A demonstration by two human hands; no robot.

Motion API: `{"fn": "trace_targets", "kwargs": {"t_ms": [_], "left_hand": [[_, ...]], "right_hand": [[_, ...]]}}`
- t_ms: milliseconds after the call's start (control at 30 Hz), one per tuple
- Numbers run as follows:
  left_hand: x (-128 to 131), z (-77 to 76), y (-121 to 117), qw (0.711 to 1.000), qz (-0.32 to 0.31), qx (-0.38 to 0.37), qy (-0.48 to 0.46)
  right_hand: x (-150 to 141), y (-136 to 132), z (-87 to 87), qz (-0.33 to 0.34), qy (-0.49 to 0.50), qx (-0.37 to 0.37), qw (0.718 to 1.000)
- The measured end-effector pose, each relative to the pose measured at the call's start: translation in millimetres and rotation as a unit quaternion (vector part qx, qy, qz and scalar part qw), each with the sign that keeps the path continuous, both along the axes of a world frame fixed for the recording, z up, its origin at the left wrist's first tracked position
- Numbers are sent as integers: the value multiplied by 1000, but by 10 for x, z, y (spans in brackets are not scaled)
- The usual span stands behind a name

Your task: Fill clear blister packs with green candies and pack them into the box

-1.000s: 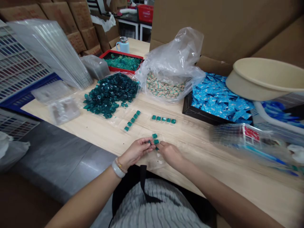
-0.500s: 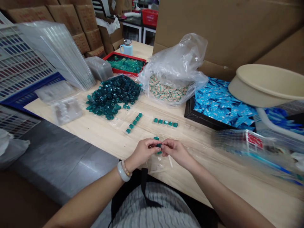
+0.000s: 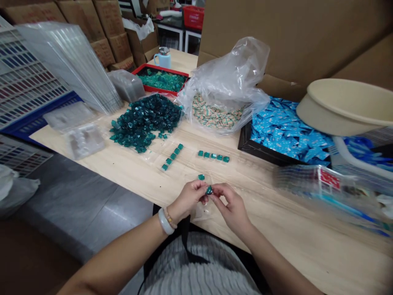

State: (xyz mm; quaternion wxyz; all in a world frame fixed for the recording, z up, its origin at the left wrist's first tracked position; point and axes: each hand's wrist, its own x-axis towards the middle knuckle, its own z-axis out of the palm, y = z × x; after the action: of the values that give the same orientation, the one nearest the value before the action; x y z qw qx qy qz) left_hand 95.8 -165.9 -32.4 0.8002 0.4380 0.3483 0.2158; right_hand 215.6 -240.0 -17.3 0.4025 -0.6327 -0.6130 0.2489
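A small, shiny dark-green square piece [image 3: 209, 190] is pinched between the fingertips of both hands, above the near edge of the table. My left hand [image 3: 190, 196] grips it from the left, thumb and forefinger closed. From the right, my right hand [image 3: 231, 201] has its fingertips closed on the same piece. Just beyond, another green square [image 3: 201, 177] rests on a clear plastic strip [image 3: 204, 211] that lies partly under my hands. Farther off are a slanted row of green squares [image 3: 173, 156] and a second, sideways row [image 3: 213, 156], each in clear plastic.
A heap of green pieces [image 3: 147, 119] lies left of centre. Behind it is a red tray [image 3: 144, 87]. A clear bag [image 3: 233, 78] of patterned pieces, blue packets [image 3: 285, 131] in a black tray and a cream basin [image 3: 344, 123] stand right. Clear plastic cases [image 3: 84, 141] lie left.
The green piece has been raised and turned, so more of its face shows between my fingers. My right hand has shifted slightly right and its fingers have opened out a little.
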Motion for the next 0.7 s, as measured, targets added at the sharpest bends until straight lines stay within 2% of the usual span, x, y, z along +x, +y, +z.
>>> {"fn": "trace_targets", "kwargs": {"t_ms": [100, 167, 200, 233, 300, 367, 467, 533, 600, 667, 700], "left_hand": [[-15, -41, -83, 993, -39, 99, 50], [-48, -67, -86, 980, -88, 157, 82], [-70, -75, -63, 974, -93, 181, 96], [-97, -74, -21, 969, -81, 203, 112], [-160, -33, 117, 959, -16, 241, 151], [-234, 72, 309, 946, 46, 266, 182], [-362, 331, 682, 932, 94, 291, 195], [-461, 534, 1024, 913, 135, 334, 190], [-574, 736, 1479, 869, 194, 400, 216], [-700, 918, 2016, 791, 259, 460, 310], [-766, 993, 2284, 771, 277, 466, 335]], "right_hand": [[-31, -151, -72, -20, -55, 20, 998], [-14, -212, -105, -8, -92, 21, 995], [3, -226, -116, 4, -115, 10, 993], [21, -229, -124, 20, -141, -9, 990], [50, -199, -134, 62, -205, -61, 975], [54, -131, -142, 112, -279, -115, 947], [18, -9, -171, 185, -376, -160, 894], [-11, 52, -202, 213, -406, -169, 873], [-29, 83, -231, 225, -404, -181, 868], [-33, 88, -244, 219, -378, -205, 876], [-29, 82, -240, 209, -356, -219, 884]]}}
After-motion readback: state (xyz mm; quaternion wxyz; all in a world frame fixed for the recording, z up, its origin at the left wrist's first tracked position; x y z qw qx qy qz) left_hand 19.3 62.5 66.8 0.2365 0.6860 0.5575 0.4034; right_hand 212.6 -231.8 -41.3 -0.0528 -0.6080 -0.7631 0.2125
